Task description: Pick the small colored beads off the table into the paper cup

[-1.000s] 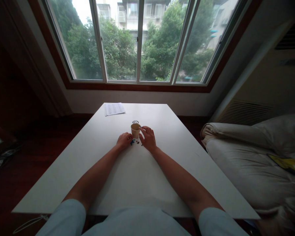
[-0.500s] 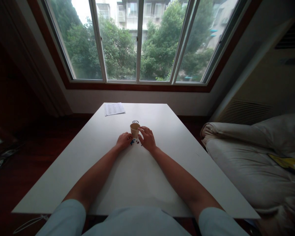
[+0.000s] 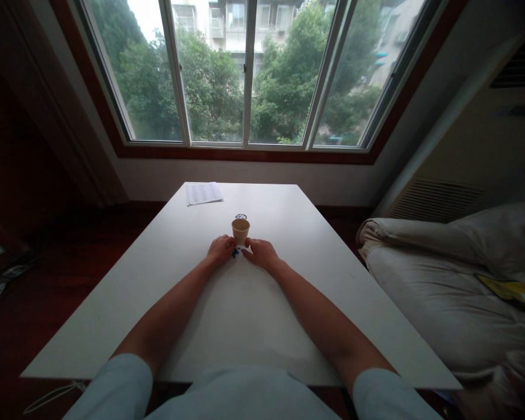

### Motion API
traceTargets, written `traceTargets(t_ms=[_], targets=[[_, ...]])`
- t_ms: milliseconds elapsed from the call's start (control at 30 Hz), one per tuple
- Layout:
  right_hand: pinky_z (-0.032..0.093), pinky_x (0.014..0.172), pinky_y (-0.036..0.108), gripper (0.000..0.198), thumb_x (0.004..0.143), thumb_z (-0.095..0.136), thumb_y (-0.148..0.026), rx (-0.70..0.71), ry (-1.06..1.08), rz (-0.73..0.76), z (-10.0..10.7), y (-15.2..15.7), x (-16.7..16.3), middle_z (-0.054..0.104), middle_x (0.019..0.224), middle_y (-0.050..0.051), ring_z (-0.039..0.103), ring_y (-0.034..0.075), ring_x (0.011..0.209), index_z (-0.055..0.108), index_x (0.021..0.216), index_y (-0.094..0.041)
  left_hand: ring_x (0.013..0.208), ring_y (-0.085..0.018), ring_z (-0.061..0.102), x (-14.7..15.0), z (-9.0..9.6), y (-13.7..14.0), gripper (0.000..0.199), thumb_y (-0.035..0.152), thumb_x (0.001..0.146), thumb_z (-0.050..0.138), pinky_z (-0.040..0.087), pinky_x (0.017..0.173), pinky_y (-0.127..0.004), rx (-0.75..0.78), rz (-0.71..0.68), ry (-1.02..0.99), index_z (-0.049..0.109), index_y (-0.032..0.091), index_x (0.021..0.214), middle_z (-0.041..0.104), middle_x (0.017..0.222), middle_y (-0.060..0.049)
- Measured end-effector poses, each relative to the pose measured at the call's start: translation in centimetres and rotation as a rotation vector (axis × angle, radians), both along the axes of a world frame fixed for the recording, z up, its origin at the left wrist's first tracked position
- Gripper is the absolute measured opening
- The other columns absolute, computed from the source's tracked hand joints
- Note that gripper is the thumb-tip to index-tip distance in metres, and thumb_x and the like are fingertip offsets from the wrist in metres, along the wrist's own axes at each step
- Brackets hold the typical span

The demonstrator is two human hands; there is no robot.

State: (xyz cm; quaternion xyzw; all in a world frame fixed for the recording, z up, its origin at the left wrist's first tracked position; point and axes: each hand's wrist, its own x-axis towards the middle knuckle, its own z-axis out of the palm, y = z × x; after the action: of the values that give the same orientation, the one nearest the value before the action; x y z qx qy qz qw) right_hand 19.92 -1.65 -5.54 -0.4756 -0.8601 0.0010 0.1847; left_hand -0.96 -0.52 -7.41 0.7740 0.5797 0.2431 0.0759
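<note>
A light brown paper cup [image 3: 240, 233] stands upright on the white table [image 3: 240, 326], its open mouth up. My left hand [image 3: 221, 249] rests at the cup's lower left side, fingers curled in and fingertips by the cup wall; what they hold, if anything, is too small to make out. On the right, my right hand [image 3: 262, 253] lies low by the cup's base, with thumb and forefinger apart. Small blue pieces [image 3: 235, 252] lie on the table between the hands, in front of the cup. Behind the cup is a thin dark ring-shaped outline [image 3: 241, 216].
Printed sheets of paper [image 3: 204, 193] lie at the table's far left corner. To the right stands a cushioned pale seat [image 3: 429, 286] with a yellow item [image 3: 510, 291] on it. A window [image 3: 245, 76] is beyond the table, and a white cable [image 3: 55, 398] hangs at the near left.
My right hand has come down from the cup's right rim to its base. The small dark red pieces seen there before are now out of sight. My left hand and the cup stay put.
</note>
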Motion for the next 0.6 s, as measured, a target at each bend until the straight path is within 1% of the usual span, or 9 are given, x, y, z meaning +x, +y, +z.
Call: traceTargets(t_ms=[67, 133, 267, 400, 533, 600], targets=[[0.035, 0.067, 0.027, 0.027, 0.093, 0.060, -0.048, -0.069, -0.049, -0.014, -0.09, 0.19, 0.10, 0.072, 0.088, 0.002, 0.063, 0.019, 0.080, 0.064, 0.105, -0.025, 0.088, -0.018, 0.060, -0.03, -0.14, 0.10, 0.021, 0.027, 0.089, 0.056, 0.044, 0.080, -0.029, -0.002, -0.002, -0.004, 0.076, 0.025, 0.096, 0.067, 0.094, -0.004], [0.035, 0.067, 0.027, 0.028, 0.092, 0.059, -0.050, -0.101, -0.078, -0.010, -0.14, 0.29, 0.15, 0.072, 0.089, 0.002, 0.064, 0.020, 0.081, 0.064, 0.105, -0.026, 0.089, -0.018, 0.060, -0.07, -0.25, 0.18, 0.021, 0.026, 0.089, 0.056, 0.043, 0.079, -0.029, -0.003, -0.004, -0.008, 0.075, 0.025, 0.096, 0.067, 0.094, -0.004], [0.036, 0.067, 0.026, 0.026, 0.091, 0.062, -0.048, -0.115, -0.093, 0.043, -0.10, 0.18, 0.11, 0.073, 0.090, 0.003, 0.065, 0.020, 0.082, 0.066, 0.104, -0.025, 0.088, -0.018, 0.059, -0.16, -0.41, 0.29, 0.020, 0.026, 0.089, 0.056, 0.042, 0.079, -0.029, -0.003, -0.004, -0.007, 0.075, 0.025, 0.096, 0.066, 0.094, -0.004], [0.036, 0.068, 0.026, 0.022, 0.090, 0.064, -0.043, -0.115, -0.056, 0.129, 0.05, -0.06, 0.12, 0.072, 0.090, 0.001, 0.064, 0.018, 0.081, 0.067, 0.102, -0.025, 0.090, -0.018, 0.059, -0.25, -0.53, 0.36, 0.020, 0.026, 0.090, 0.056, 0.042, 0.079, -0.029, -0.002, -0.001, -0.001, 0.074, 0.025, 0.096, 0.067, 0.095, -0.003], [0.037, 0.069, 0.024, 0.016, 0.089, 0.065, -0.036, -0.116, -0.010, 0.212, 0.12, -0.13, 0.16, 0.071, 0.093, 0.001, 0.063, 0.016, 0.081, 0.067, 0.100, -0.024, 0.092, -0.018, 0.060, -0.26, -0.46, 0.31, 0.020, 0.026, 0.089, 0.056, 0.043, 0.081, -0.028, -0.003, -0.001, 0.003, 0.074, 0.026, 0.097, 0.067, 0.096, -0.003], [0.038, 0.070, 0.024, 0.014, 0.089, 0.064, -0.032, -0.117, -0.001, 0.223, 0.09, -0.10, 0.10, 0.071, 0.093, 0.001, 0.063, 0.016, 0.081, 0.068, 0.100, -0.024, 0.093, -0.018, 0.060, -0.24, -0.35, 0.23, 0.020, 0.026, 0.089, 0.056, 0.043, 0.082, -0.028, -0.007, 0.003, 0.006, 0.075, 0.026, 0.098, 0.067, 0.097, -0.003]])
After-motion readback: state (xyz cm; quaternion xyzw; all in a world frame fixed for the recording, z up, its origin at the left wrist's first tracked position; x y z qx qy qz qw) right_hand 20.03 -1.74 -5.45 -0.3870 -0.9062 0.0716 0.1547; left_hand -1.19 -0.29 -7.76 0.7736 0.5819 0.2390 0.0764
